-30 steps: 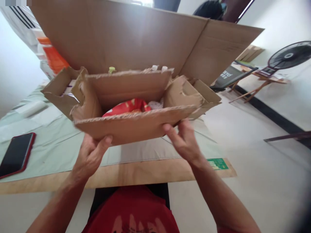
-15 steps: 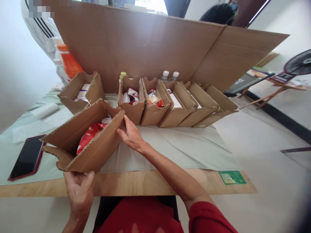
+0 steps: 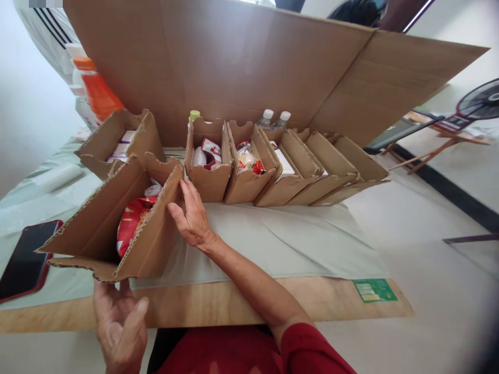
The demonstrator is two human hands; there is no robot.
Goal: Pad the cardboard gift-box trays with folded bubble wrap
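A long open cardboard tray (image 3: pixel 150 244) lies at an angle on the table's near left, with a red snack packet (image 3: pixel 130 223) and a clear wrapper inside. My left hand (image 3: pixel 119 322) is under the tray's near end, palm up, fingers against its underside. My right hand (image 3: pixel 191 213) lies along the tray's right wall, fingertips at its far corner. A row of several similar trays (image 3: pixel 210 182) with small packets stands behind, close to my right hand.
A big folded cardboard sheet (image 3: pixel 234 62) stands upright behind the trays. Another tray (image 3: pixel 117 137) sits back left, an orange bottle (image 3: pixel 97 93) behind it, two water bottles (image 3: pixel 273 118) behind the row. A dark phone (image 3: pixel 23 259) lies at left. A person's striped sleeve (image 3: pixel 42 31) shows top left.
The tray came down from in front of me onto the table's left and turned lengthwise. My left hand slid to its near end, my right to its far side wall.
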